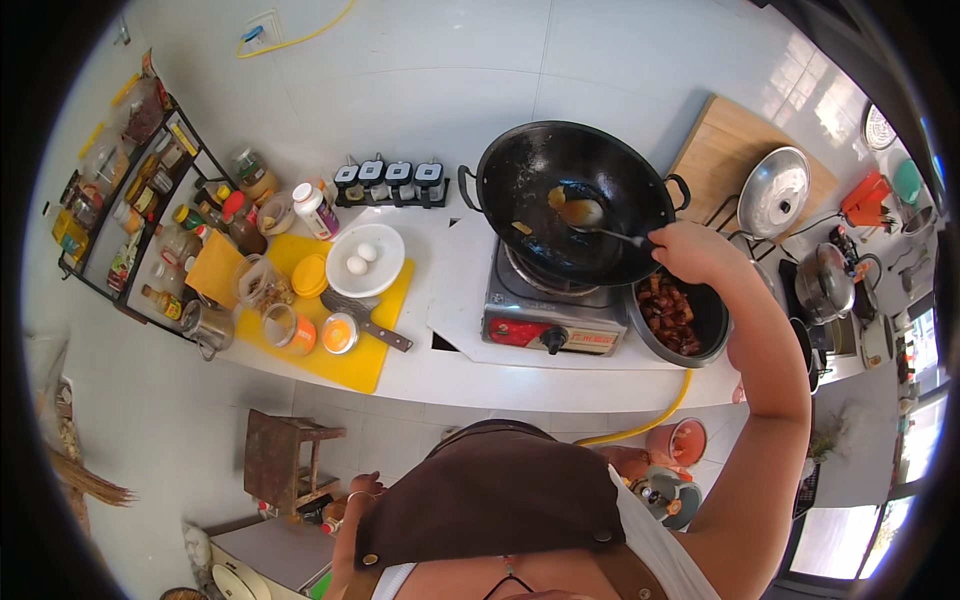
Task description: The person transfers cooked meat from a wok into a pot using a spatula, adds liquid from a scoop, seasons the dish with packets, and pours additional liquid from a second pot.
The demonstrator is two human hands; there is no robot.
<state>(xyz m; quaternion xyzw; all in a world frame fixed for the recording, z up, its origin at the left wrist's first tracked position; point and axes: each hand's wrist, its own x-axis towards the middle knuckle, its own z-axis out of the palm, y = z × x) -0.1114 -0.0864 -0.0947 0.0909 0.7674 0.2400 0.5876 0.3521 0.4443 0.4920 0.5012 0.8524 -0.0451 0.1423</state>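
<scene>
My right hand point(692, 251) reaches over the stove and grips the handle of a metal spoon point(582, 213). The spoon's bowl is down inside a black wok point(520, 160), close to a small pool of brown liquid. Beneath the wok is a gas stove point(515, 310) with a dark knob. Right of the stove, partly under the wok's edge, a dark pot point(690, 360) holds reddish-brown chunks of meat point(668, 315). My left hand point(366, 486) hangs low beside my brown apron, away from the counter; its fingers are too small to make out.
On a yellow cutting board point(350, 376) lie a white bowl point(338, 252) with two eggs, a cleaver point(385, 333) and jars. A condiment set point(400, 182) stands behind. Left is a rack point(120, 290) of bottles; right, a wooden board point(712, 140) and silver lid point(775, 190). A stool point(285, 455) stands below.
</scene>
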